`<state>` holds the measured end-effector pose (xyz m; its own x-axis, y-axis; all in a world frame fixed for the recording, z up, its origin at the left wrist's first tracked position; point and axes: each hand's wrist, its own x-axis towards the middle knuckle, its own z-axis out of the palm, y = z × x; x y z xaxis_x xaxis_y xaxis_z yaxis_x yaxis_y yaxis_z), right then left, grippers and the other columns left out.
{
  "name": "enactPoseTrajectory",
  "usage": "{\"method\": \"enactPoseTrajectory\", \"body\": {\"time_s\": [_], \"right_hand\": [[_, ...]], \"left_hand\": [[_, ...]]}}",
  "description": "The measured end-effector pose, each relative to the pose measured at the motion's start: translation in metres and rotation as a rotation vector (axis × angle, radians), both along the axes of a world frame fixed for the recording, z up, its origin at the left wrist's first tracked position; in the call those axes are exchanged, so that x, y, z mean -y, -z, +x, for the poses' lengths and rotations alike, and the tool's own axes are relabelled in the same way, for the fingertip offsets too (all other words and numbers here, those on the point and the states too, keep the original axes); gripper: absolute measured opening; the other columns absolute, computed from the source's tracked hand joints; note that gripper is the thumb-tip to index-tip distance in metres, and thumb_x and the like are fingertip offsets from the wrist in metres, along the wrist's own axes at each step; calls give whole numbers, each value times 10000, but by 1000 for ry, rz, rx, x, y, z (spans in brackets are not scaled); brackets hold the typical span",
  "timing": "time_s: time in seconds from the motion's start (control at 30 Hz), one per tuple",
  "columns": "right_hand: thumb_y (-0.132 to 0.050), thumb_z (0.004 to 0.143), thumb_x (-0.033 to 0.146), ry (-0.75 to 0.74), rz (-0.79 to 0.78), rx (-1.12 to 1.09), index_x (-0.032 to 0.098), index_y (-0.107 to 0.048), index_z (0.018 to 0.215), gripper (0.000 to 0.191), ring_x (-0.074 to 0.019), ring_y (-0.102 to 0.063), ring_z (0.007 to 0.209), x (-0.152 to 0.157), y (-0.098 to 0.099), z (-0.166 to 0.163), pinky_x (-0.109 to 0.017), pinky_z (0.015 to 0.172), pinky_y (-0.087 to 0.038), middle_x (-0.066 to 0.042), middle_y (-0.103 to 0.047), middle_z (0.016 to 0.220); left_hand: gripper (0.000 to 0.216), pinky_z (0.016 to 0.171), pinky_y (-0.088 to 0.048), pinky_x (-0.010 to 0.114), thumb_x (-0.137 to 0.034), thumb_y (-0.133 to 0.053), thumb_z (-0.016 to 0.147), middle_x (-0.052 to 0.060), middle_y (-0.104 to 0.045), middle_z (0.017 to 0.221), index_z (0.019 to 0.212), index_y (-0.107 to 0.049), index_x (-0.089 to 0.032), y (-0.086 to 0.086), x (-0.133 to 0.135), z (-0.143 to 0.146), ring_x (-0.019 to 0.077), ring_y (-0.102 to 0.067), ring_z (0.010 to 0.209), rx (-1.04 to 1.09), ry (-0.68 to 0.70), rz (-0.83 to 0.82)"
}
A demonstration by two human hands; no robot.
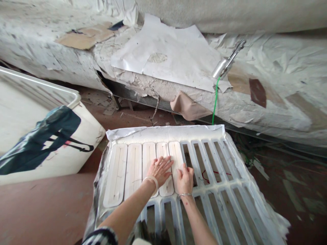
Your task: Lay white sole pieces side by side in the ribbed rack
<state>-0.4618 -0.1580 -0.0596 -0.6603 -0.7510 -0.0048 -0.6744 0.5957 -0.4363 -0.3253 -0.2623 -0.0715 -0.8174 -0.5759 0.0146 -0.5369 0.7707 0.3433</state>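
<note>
A white slotted frame [194, 133] lies in front of me, with two rows of long openings. Several cream, round-ended strips [115, 177] lie side by side in the far row's left part, each with a narrow line down its middle. My left hand [160, 169] rests palm down with fingers spread across the strips near the middle. Beside it, my right hand [185, 177] has curled fingers at the right edge of the rightmost strip [176, 153]. That strip's near end is partly hidden by the right hand.
A white plastic bin [84, 136] stands at left with dark green cloth [48, 136] over its side. Beyond is a covered bench [143, 81] with white sheeting [178, 47] and a metal spray gun [224, 64] on a green hose [216, 98].
</note>
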Motion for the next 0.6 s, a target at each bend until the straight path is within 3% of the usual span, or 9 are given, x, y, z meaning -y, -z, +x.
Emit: {"method": "enactPoseTrajectory", "body": {"time_s": [0.07, 0.17, 0.33, 0.47, 0.6], "right_hand": [[-370, 994, 346, 33, -21, -45, 74, -517, 1356, 476, -204, -549, 880, 0, 5, 8, -317, 726, -484, -156, -448, 1123], [-342, 1009, 339, 49, 73, -104, 115, -481, 1389, 463, -166, -557, 791, 2, 3, 14, -312, 671, -477, -136, -440, 1157], [-388, 1006, 338, -6, 272, -229, 169, -472, 1372, 412, -206, -555, 949, 6, -13, 14, -293, 574, -418, -118, -439, 1202], [-392, 1012, 333, -10, 294, -223, 153, -455, 1386, 420, -203, -542, 970, 7, -18, 13, -297, 612, -424, -124, -457, 1202], [-458, 989, 338, -133, 343, -404, 138, -523, 1340, 409, -265, -498, 1065, 10, -23, 7, -399, 797, -416, -141, -480, 1270]], "left_hand": [[593, 1043, -369, 591, -531, -419, 941, -54, -287, 1596, 1491, -312, -338, 2, -1, -1, 317, -339, 1341, -5, -8, 1], [590, 1044, -368, 590, -540, -430, 934, -41, -283, 1598, 1478, -342, -330, 1, -3, -2, 321, -338, 1349, 2, -10, 17], [597, 1077, -342, 593, -539, -439, 931, -12, -290, 1597, 1467, -366, -287, -5, -7, -4, 313, -332, 1371, 6, -29, 44], [584, 1089, -326, 600, -530, -442, 927, -11, -278, 1601, 1456, -378, -290, -3, -9, -6, 308, -339, 1373, -13, -46, 31], [637, 1134, -274, 587, -542, -456, 909, 4, -240, 1614, 1478, -348, -278, 1, -13, -7, 297, -291, 1418, -16, -48, 36]]}}
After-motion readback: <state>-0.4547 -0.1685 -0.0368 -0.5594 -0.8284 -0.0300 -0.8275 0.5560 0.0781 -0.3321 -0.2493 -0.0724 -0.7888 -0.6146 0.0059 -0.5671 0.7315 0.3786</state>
